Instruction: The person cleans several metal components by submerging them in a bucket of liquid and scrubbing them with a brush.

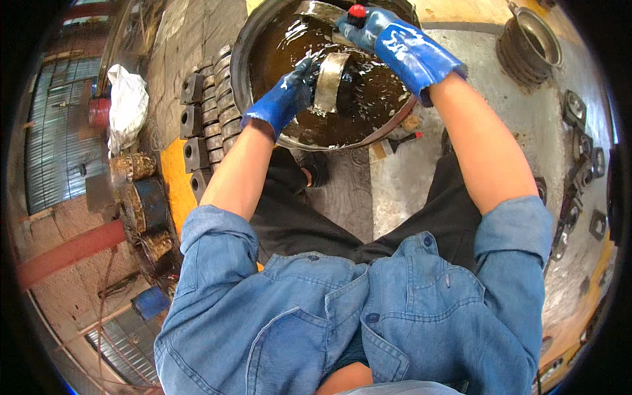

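In the dark round basin point(238, 79), brown liquid ripples around a shiny metal ring point(328, 84), which stands on edge, partly in the liquid. My left hand point(289, 91), in a wet blue rubber glove, grips this ring at its left side; the fingertips are partly hidden. Above and to the right, my right hand point(382, 33), gloved alike, is closed around a red-tipped handle point(357, 11). The tool's working end is mostly hidden beneath the glove. Another curved metal piece point(320, 10) lies at the basin's far side, just left of the right hand.
A paintbrush point(397, 143) with a red-tipped handle lies on the floor by the basin's near rim. Stacked metal rings point(227, 99) and square blocks with holes point(193, 122) line the left. A ribbed metal drum point(526, 49) stands far right; dark metal parts point(582, 145) lie along the right.
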`<state>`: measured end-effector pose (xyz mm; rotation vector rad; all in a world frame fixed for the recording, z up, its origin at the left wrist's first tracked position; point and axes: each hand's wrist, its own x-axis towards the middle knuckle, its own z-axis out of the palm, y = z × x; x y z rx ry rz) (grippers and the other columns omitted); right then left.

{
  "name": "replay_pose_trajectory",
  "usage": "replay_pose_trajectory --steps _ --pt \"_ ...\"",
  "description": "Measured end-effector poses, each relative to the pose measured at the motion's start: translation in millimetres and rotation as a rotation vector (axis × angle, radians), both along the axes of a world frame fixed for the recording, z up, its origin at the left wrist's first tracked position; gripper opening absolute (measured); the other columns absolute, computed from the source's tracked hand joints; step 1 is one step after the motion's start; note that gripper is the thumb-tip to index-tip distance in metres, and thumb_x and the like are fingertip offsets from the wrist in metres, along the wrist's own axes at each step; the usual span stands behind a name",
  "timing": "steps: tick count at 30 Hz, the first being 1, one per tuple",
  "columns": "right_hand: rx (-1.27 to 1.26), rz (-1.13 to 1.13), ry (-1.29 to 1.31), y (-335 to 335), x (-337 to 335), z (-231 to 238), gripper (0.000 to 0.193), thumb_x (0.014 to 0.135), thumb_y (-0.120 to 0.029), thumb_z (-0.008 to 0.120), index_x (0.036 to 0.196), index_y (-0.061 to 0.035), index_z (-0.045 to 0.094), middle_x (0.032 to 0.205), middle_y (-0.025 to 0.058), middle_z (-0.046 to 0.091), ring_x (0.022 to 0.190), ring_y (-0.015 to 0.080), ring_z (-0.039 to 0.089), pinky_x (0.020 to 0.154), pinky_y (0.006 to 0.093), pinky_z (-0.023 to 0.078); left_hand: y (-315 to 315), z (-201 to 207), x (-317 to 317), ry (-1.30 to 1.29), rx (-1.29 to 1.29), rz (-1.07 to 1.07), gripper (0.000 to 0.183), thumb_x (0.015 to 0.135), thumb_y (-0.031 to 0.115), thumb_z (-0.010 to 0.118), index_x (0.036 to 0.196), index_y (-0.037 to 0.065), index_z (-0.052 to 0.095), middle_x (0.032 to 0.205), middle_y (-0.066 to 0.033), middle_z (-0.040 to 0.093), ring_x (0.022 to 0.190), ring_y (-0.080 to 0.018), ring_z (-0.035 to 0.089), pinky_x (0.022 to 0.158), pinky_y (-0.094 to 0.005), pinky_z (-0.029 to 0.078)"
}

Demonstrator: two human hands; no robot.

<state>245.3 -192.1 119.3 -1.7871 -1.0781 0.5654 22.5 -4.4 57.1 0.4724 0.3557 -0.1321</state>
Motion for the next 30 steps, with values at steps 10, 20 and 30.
replay_pose_trajectory --steps 10,20,30 --pt "-0.172 0.134 -0.512 34 -57 -39 0.032 0.092 -0.032 0.077 0.122 -0.0229 0.077 0.108 0.0129 0.079 0.098 0.0358 0.076 0.087 0.0442 0.062 -3 -31 -13 0.322 0.213 0.36 0.055 0.116 0.041 0.033 0.146 0.0 0.053 0.144 -0.0228 0.063 0.127 -0.0352 0.062 0.112 -0.0491 0.048" --pt "-0.167 0.511 -0.622 -7 -113 -24 0.049 0.08 -0.009 0.077 0.127 -0.0197 0.07 0.117 0.0066 0.075 0.105 0.0339 0.073 0.089 0.0445 0.06 11 -13 21 0.401 0.215 0.467 0.064 0.115 0.051 0.027 0.154 0.003 0.045 0.154 -0.0238 0.055 0.139 -0.0421 0.056 0.119 -0.0583 0.044" --pt "0.087 0.257 -0.426 14 -73 -51 0.033 0.088 -0.019 0.08 0.121 -0.0171 0.078 0.118 0.0113 0.078 0.104 0.0333 0.076 0.091 0.0425 0.063 14 -6 -14 0.196 0.393 0.367 0.06 0.114 0.047 0.042 0.15 -0.001 0.05 0.141 -0.0205 0.066 0.129 -0.033 0.064 0.114 -0.0413 0.048"
